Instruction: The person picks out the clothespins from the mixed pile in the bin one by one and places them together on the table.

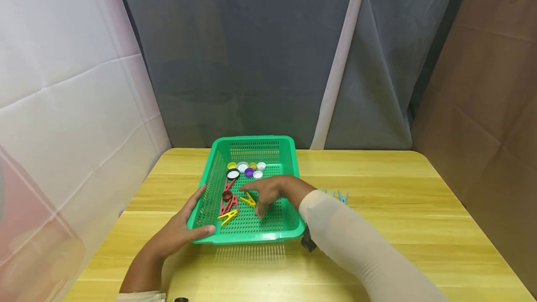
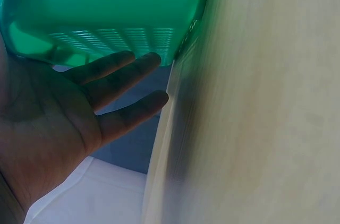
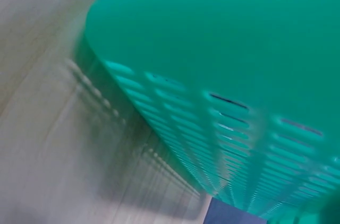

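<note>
A green plastic basket (image 1: 243, 237) holds clothespins and bottle caps. My left hand (image 1: 178, 233) is at its near left corner, thumb on the rim, other fingers along the outer side. In the left wrist view those fingers (image 2: 130, 118) are straight and spread beside the basket wall (image 2: 106, 9). My right hand (image 1: 268, 192) reaches down inside, fingers spread near a yellow clothespin (image 1: 250, 201); I see nothing held. Left of it lie another yellow clothespin (image 1: 228, 218), pink clothespins (image 1: 229, 205) and a brown cap (image 1: 227, 195). The right wrist view shows only the basket's outside (image 3: 212, 49).
Several caps, among them a purple cap (image 1: 249, 172) and a black-rimmed white cap (image 1: 232, 174), lie toward the basket's far end. Light blue clothespins (image 1: 342, 197) lie on the wooden table (image 1: 390, 185), right of the basket, partly behind the right sleeve. Curtains stand around the table.
</note>
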{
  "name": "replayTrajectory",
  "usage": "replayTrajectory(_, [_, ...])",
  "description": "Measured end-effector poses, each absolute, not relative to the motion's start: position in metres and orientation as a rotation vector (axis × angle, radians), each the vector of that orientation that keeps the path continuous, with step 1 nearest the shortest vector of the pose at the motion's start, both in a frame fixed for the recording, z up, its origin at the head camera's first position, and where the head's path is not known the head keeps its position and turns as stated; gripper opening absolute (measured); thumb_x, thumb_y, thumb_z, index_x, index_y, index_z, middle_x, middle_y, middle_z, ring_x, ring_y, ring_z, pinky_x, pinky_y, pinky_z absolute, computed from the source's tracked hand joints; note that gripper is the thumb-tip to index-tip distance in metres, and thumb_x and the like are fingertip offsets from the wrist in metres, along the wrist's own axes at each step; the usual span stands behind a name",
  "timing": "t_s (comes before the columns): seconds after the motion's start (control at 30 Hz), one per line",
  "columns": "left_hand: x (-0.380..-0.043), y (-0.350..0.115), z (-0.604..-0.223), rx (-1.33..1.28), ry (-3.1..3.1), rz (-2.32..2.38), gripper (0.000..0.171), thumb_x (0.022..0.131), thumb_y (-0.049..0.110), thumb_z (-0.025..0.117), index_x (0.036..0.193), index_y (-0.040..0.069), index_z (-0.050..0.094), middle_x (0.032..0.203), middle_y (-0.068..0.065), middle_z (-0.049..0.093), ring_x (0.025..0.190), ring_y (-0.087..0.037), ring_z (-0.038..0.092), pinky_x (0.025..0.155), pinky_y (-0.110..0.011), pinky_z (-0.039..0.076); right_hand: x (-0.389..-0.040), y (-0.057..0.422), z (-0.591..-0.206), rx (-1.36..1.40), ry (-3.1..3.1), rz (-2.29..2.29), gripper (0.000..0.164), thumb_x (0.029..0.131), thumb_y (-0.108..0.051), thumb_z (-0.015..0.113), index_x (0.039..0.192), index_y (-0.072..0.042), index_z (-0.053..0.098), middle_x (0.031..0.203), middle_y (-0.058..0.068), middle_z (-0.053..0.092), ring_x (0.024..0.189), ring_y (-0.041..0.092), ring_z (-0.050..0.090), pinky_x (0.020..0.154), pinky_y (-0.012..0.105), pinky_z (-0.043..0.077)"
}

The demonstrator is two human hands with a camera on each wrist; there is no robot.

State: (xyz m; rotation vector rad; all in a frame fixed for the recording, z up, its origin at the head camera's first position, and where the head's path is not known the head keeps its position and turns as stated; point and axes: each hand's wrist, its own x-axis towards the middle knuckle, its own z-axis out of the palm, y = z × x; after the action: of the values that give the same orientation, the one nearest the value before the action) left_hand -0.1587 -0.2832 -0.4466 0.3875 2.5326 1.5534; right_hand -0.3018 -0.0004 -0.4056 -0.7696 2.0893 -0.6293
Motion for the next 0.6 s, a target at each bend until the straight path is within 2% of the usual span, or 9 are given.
replayTrajectory(0.1, [-0.1588,-0.2833,-0.4464,0.397,2.527,1.552,0.111,0.097,0.028,0.077,0.178,0.031,0.001,0.177,-0.034,0.019,0.149,-0.06,0.046,0.111,-0.074,0.045,-0.3012,-0.0001,-0.4062,-0.766,2.093,-0.641,0.105,0.089,-0.001,0.088,0.174,-0.026,0.031,0.183,0.009,0.022,0.118,0.018,0.075,0.116,0.047,0.054])
replayTrajectory(0.2, [-0.1588,-0.2834,-0.4464,0.394,2.521,1.556,0.111,0.097,0.028,0.077,0.178,0.031,0.001,0.177,-0.034,0.019,0.149,-0.059,0.047,0.111,-0.072,0.046,-0.3012,0.0002,-0.4056,-0.768,2.089,-0.658,0.105,0.089,-0.001,0.089,0.174,-0.025,0.032,0.182,0.008,0.027,0.112,0.015,0.076,0.121,0.05,0.049])
replayTrajectory(0.3, [-0.159,-0.2834,-0.4465,0.376,2.52,1.55,0.112,0.097,0.029,0.078,0.178,0.032,0.001,0.177,-0.034,0.019,0.149,-0.059,0.046,0.111,-0.072,0.046,-0.3011,0.0012,-0.4056,-0.776,2.092,-0.662,0.103,0.088,-0.003,0.089,0.173,-0.024,0.034,0.181,0.008,0.03,0.115,0.017,0.076,0.126,0.053,0.043])
replayTrajectory(0.37, [-0.1591,-0.2831,-0.4463,0.364,2.521,1.545,0.112,0.097,0.029,0.079,0.178,0.032,0.001,0.178,-0.034,0.018,0.15,-0.06,0.044,0.112,-0.073,0.045,-0.3016,0.0019,-0.4058,-0.786,2.103,-0.651,0.101,0.089,-0.006,0.09,0.172,-0.025,0.036,0.179,0.008,0.033,0.131,0.022,0.07,0.128,0.054,0.041])
replayTrajectory(0.47, [-0.1591,-0.2828,-0.4459,0.349,2.528,1.538,0.112,0.096,0.03,0.079,0.178,0.033,0.002,0.178,-0.033,0.016,0.152,-0.061,0.042,0.113,-0.075,0.044,-0.3026,0.0026,-0.4062,-0.789,2.117,-0.648,0.097,0.09,-0.01,0.089,0.171,-0.026,0.038,0.177,0.009,0.037,0.153,0.034,0.052,0.124,0.053,0.046])
replayTrajectory(0.53, [-0.1589,-0.2827,-0.4458,0.35,2.53,1.538,0.112,0.096,0.03,0.079,0.178,0.033,0.002,0.179,-0.033,0.015,0.152,-0.061,0.041,0.113,-0.075,0.043,-0.3035,0.0028,-0.4064,-0.792,2.129,-0.643,0.095,0.09,-0.013,0.09,0.17,-0.027,0.04,0.176,0.009,0.039,0.16,0.037,0.041,0.12,0.051,0.05])
replayTrajectory(0.6, [-0.1587,-0.2827,-0.4459,0.351,2.528,1.541,0.113,0.096,0.03,0.079,0.178,0.032,0.001,0.179,-0.033,0.015,0.152,-0.061,0.041,0.113,-0.075,0.043,-0.3038,0.0031,-0.4065,-0.786,2.13,-0.65,0.094,0.09,-0.014,0.09,0.169,-0.027,0.041,0.175,0.01,0.04,0.161,0.039,0.04,0.117,0.05,0.052])
